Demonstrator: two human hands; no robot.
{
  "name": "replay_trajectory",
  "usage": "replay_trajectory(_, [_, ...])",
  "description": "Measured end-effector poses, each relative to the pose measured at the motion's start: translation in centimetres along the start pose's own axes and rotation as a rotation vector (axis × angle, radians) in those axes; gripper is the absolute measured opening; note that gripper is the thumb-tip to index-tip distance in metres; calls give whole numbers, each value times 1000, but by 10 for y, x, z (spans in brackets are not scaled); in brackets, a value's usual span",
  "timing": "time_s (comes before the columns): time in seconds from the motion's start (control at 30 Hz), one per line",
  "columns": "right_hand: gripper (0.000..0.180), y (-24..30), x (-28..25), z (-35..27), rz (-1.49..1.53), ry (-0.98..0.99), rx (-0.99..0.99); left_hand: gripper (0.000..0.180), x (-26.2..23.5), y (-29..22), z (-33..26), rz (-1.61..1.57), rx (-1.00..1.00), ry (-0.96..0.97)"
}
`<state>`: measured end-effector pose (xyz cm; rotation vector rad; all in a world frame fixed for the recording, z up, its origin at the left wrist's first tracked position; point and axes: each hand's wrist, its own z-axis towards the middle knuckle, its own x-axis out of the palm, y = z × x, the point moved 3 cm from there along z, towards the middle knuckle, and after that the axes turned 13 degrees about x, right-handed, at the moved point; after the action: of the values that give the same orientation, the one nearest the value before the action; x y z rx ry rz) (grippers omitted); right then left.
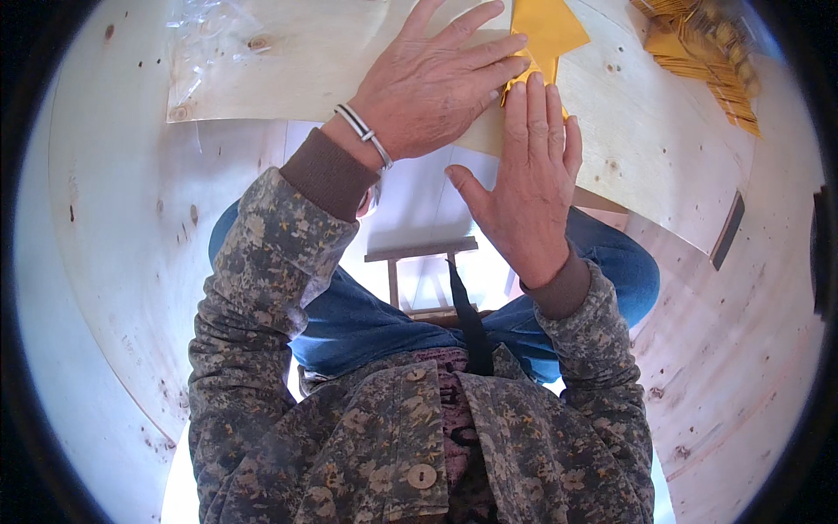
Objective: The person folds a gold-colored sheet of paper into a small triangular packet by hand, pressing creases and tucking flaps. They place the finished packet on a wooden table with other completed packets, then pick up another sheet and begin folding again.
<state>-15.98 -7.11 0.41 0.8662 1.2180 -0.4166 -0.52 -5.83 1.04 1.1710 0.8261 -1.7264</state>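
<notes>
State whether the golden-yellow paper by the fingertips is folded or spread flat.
Folded, it appears: the golden-yellow paper has an angled flap above a narrower strip. The left hand and right hand partly cover it.

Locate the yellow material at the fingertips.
The yellow material lies on the board at the head view's top, right of centre, touched by the left hand and right hand.

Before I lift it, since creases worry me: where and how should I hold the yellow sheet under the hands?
Probably pinch the yellow sheet by its pointed right corner, from the right: it juts out uncovered, while the left hand and right hand overlap its left and near parts.
</notes>
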Motion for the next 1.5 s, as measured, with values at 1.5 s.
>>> replay_trajectory(1.5, [89, 0, 20, -14, 94, -152, 202, 43, 6, -4, 4, 35, -44, 97])
